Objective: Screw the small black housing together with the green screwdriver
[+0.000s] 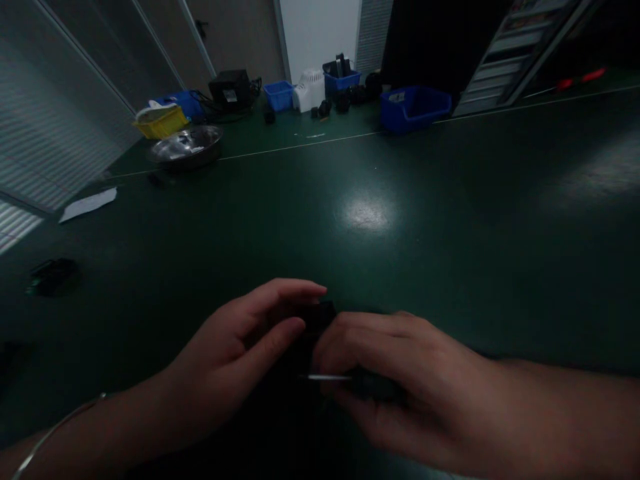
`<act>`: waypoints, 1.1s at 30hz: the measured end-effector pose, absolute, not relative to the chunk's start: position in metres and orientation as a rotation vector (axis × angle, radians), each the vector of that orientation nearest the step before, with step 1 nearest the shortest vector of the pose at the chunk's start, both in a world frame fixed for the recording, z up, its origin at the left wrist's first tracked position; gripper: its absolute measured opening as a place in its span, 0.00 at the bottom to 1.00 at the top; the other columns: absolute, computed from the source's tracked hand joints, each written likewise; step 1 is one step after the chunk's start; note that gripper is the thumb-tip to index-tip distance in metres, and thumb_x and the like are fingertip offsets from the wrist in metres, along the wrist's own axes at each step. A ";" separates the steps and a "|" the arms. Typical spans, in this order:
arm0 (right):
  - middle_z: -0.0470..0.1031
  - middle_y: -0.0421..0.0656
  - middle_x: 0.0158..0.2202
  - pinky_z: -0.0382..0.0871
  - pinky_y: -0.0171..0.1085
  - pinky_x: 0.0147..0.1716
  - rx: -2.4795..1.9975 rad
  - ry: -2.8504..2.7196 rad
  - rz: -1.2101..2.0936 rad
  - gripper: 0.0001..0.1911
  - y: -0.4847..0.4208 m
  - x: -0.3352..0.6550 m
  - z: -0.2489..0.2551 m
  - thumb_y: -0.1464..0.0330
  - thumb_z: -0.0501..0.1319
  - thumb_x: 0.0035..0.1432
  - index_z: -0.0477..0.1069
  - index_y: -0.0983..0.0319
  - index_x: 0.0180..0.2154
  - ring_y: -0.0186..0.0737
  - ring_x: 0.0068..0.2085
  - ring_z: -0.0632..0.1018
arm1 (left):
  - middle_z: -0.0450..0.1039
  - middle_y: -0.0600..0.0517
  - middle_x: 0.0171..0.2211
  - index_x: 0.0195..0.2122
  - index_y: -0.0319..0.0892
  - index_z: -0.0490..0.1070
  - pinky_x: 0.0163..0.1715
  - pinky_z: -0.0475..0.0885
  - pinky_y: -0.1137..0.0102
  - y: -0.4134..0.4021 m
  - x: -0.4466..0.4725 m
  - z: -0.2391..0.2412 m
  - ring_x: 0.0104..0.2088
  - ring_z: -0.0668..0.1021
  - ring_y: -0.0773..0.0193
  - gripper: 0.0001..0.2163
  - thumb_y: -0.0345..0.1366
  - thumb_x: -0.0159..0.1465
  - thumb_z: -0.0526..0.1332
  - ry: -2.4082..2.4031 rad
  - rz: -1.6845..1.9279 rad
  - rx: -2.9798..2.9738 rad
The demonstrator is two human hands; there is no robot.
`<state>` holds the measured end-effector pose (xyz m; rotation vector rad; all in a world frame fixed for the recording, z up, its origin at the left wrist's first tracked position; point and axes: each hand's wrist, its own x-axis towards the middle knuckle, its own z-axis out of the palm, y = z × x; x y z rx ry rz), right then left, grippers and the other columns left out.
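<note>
My left hand [235, 347] curls around a small black part [320, 315] on the dark green table [450, 220], near the front edge; its thumb and forefinger pinch the part's left side. My right hand [400, 373] is closed on a dark-handled tool with a thin metal shaft [327, 378], like a screwdriver, whose tip points left toward the black part. The part is mostly hidden between the two hands in dim light. A thin bangle [55, 430] circles my left wrist.
A metal bowl [187, 145], a yellow bin [161, 121], blue bins [414, 105] and black devices [231, 89] line the far edge. A white paper [89, 203] and a small black object [53, 275] lie at the left.
</note>
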<state>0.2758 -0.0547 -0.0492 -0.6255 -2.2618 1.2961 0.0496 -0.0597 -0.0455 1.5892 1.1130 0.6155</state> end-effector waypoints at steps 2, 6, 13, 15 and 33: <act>0.73 0.41 0.35 0.67 0.26 0.36 -0.618 -2.258 1.284 0.10 -0.056 0.277 -0.051 0.83 0.60 0.56 0.73 0.68 0.40 0.31 0.35 0.73 | 0.77 0.62 0.52 0.54 0.59 0.72 0.51 0.70 0.80 -0.061 0.049 -0.046 0.53 0.77 0.67 0.17 0.29 0.69 0.60 1.083 0.569 1.676; 0.74 0.41 0.35 0.67 0.26 0.37 -0.610 -2.240 1.256 0.09 -0.056 0.277 -0.051 0.82 0.60 0.57 0.72 0.69 0.41 0.31 0.35 0.73 | 0.77 0.63 0.52 0.55 0.62 0.69 0.50 0.72 0.81 -0.061 0.049 -0.049 0.52 0.78 0.69 0.19 0.28 0.69 0.60 1.009 0.563 1.572; 0.72 0.44 0.38 0.67 0.28 0.39 -0.653 -2.127 1.266 0.05 -0.057 0.274 -0.050 0.80 0.60 0.61 0.72 0.70 0.40 0.32 0.38 0.73 | 0.79 0.61 0.47 0.55 0.62 0.68 0.46 0.75 0.79 -0.063 0.048 -0.051 0.45 0.81 0.69 0.23 0.25 0.66 0.63 0.919 0.578 1.492; 0.72 0.42 0.36 0.66 0.28 0.37 -0.685 -2.089 1.266 0.05 -0.058 0.274 -0.051 0.80 0.61 0.60 0.72 0.68 0.39 0.32 0.37 0.73 | 0.80 0.61 0.43 0.53 0.60 0.70 0.43 0.76 0.80 -0.064 0.047 -0.051 0.42 0.82 0.69 0.22 0.25 0.64 0.65 0.907 0.587 1.501; 0.71 0.34 0.30 0.64 0.25 0.28 -0.838 -2.013 1.323 0.04 -0.059 0.270 -0.052 0.76 0.63 0.61 0.71 0.63 0.34 0.28 0.29 0.71 | 0.77 0.58 0.38 0.46 0.49 0.72 0.36 0.76 0.76 -0.067 0.049 -0.050 0.35 0.81 0.67 0.17 0.28 0.58 0.72 0.952 0.714 1.851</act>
